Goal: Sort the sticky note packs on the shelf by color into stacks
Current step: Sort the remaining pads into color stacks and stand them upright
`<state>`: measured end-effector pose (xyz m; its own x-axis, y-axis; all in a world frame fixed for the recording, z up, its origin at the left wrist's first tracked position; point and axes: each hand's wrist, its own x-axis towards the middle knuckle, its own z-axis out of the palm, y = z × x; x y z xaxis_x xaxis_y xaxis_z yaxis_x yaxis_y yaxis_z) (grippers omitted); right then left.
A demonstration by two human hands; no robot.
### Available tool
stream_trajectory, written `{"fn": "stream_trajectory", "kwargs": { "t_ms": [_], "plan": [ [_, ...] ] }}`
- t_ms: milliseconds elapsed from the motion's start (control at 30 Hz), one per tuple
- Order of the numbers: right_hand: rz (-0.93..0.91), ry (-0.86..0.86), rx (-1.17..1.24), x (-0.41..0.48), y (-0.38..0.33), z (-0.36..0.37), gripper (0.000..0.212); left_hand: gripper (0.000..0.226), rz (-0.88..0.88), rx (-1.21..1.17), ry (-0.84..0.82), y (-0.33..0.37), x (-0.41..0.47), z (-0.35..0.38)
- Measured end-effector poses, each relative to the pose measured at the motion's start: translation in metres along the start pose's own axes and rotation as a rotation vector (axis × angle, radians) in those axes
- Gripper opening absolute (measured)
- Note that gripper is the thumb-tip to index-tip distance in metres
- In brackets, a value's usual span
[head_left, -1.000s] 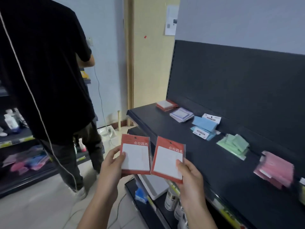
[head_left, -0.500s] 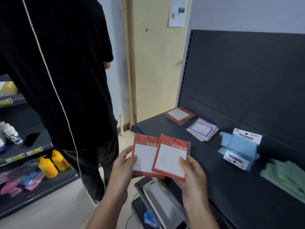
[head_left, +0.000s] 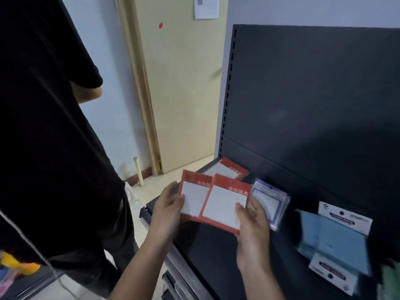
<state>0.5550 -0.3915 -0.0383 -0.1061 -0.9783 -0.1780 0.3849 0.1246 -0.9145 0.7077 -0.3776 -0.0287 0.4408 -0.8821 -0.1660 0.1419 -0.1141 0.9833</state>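
Head view, frame centre: I see my left hand point(head_left: 167, 211) grasping one red pack point(head_left: 191, 199), my right hand point(head_left: 252, 229) grasping another red pack point(head_left: 225, 204), overlapped above the shelf point(head_left: 216, 252).

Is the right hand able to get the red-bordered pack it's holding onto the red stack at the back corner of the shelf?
Probably yes. The right hand holds its red-bordered pack just short of the red stack, with only open dark shelf between.

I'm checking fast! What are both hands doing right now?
Left hand: closed on a red pack.
Right hand: closed on another red pack, overlapping the first.
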Motion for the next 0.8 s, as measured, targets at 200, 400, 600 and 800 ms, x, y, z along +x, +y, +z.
{"fn": "stream_trajectory", "kwargs": {
  "t_ms": [200, 400, 600, 800],
  "plan": [
    [-0.04, 0.099, -0.063, 0.044, -0.005, 0.005, 0.026, 0.023, -0.014, 0.012, -0.063, 0.013, 0.06, 0.034],
    [-0.043, 0.236, -0.128, 0.086, 0.003, 0.027, 0.028, 0.023, 0.017, 0.104, -0.154, 0.002, 0.115, 0.057],
    [-0.076, 0.428, -0.353, 0.12, 0.026, 0.055, 0.035, 0.027, 0.234, 0.449, -0.239, -0.009, 0.152, 0.068],
    [-0.065, 0.501, -0.557, 0.129, 0.044, 0.077, 0.054, 0.026, 0.303, 0.599, -0.447, -0.017, 0.161, 0.07]
  ]
}}
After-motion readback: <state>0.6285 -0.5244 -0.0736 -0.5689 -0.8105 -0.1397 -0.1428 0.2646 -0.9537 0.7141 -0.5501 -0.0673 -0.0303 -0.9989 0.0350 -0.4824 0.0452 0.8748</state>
